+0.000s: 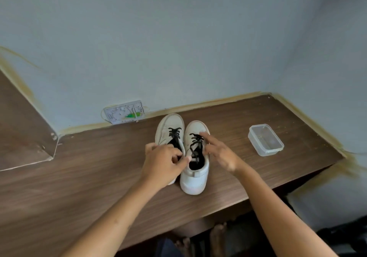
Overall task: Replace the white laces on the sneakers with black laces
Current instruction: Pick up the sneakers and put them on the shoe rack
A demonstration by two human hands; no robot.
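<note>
Sneakers (182, 147) stand side by side, toes to the wall, mid-way along the wooden table (89, 177), both already threaded with black laces (195, 147). The left hand (162, 162) looks pinched on a lace end at the left shoe's collar (blur hides the contact); the right hand (220, 153) hovers with fingers spread, gripping nothing. A hard tug could cinch the lacing unevenly or slide the unsteadied shoe

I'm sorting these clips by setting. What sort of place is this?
Probably a room in a home, at a wooden desk set into a corner of plain painted walls. A wall socket sits just above the desk, and the person's bare feet show underneath.
</note>
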